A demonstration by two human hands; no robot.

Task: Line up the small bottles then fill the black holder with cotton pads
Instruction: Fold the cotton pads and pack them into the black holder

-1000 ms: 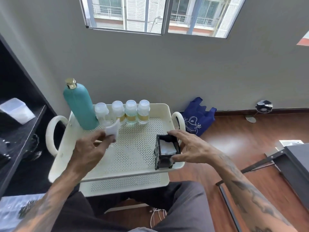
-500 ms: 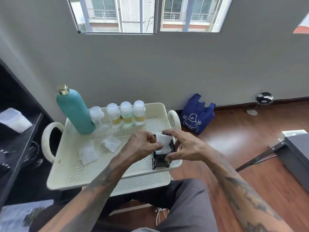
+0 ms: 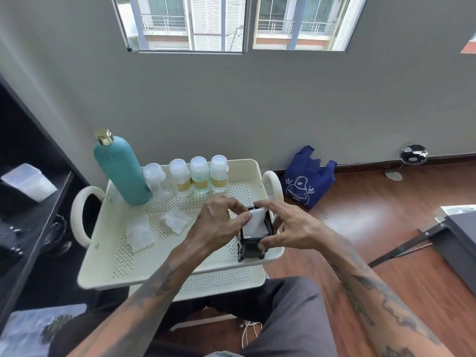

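Several small clear bottles (image 3: 198, 175) with white caps stand in a row at the back of the cream perforated tray (image 3: 116, 264). The black holder (image 3: 253, 247) sits at the tray's front right corner with a white cotton pad (image 3: 256, 224) in its open top. My left hand (image 3: 219, 221) pinches the pad's left edge at the holder's mouth. My right hand (image 3: 288, 226) grips the holder, thumb on its front and fingers over its right side. Two more wrapped pads (image 3: 176, 220) (image 3: 140, 234) lie loose on the tray's left half.
A tall teal bottle (image 3: 119, 168) with a gold cap stands at the tray's back left. A dark shelf (image 3: 33, 210) runs along the left. A blue reusable bag (image 3: 307, 180) sits on the wooden floor to the right. A lower tray tier (image 3: 221, 279) shows under the top one.
My left hand carried a pad from the tray's left side over to the holder and now presses it into the top. My right hand has stayed on the holder.
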